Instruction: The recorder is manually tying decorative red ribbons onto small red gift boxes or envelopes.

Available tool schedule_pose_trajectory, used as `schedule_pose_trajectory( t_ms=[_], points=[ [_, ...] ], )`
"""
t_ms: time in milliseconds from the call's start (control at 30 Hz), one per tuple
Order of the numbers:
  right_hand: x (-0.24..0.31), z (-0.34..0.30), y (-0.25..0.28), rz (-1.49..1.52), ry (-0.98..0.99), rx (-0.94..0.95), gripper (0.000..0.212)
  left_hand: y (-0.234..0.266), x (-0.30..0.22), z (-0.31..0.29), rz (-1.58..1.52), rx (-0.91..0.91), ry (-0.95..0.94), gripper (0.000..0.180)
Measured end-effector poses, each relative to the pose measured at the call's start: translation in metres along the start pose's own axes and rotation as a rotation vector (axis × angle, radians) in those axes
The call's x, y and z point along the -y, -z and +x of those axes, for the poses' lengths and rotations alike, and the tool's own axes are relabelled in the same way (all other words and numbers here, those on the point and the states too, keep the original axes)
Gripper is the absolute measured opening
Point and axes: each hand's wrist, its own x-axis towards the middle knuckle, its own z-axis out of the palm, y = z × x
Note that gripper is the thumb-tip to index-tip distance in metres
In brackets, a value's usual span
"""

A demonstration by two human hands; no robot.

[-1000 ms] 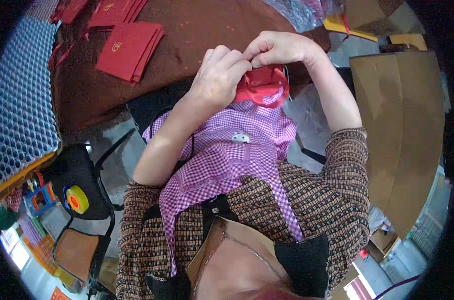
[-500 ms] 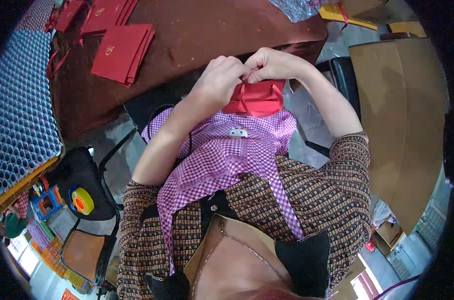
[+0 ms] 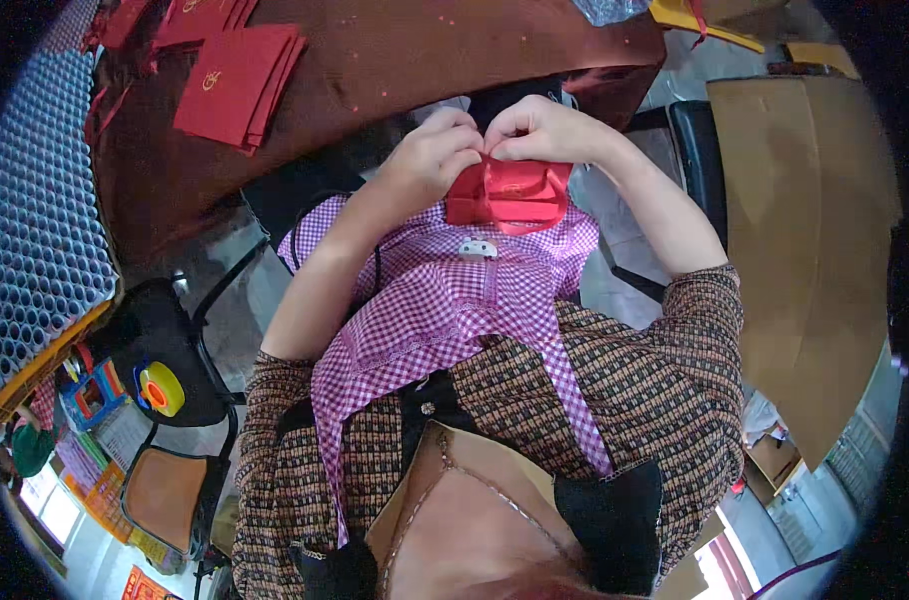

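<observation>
A small red paper bag (image 3: pixel 520 188) with a red ribbon (image 3: pixel 563 205) rests over my lap, against the purple checked apron (image 3: pixel 405 320). At the bag's far edge, my left hand (image 3: pixel 435 158) is closed in a pinch, its thumb and fingertips pressed together. My right hand (image 3: pixel 550 132) pinches right beside it, the fingertips of both hands nearly touching. The ribbon runs up toward these fingertips. What exactly lies between them is mostly hidden, though both seem to hold the ribbon or the bag's edge.
Flat red bags (image 3: pixel 233 85) lie stacked on the brown-covered table (image 3: pixel 375 60) ahead. A rack of many pale tubes (image 3: pixel 45 220) stands at far left. Tape rolls (image 3: pixel 161 390) sit on a black chair (image 3: pixel 145 340). Large cardboard (image 3: pixel 805 240) stands at right beside a black chair back (image 3: pixel 697 165).
My left hand has drawn back slightly from overlapping my right fingers, and both now pinch side by side. More of the red bag's front shows. The view has shifted a little.
</observation>
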Motion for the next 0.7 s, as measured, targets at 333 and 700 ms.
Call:
schedule_pose_trajectory(
  t_ms=[333,700],
  points=[
    [-0.026,-0.014,0.04,0.453,-0.094,-0.682,0.015,0.0,0.001,-0.002,-0.017,0.088,-0.041,0.008],
    [-0.035,-0.06,0.046,-0.004,-0.386,-0.303,0.032,0.009,-0.024,0.002,0.012,0.081,-0.052,0.008]
  ],
)
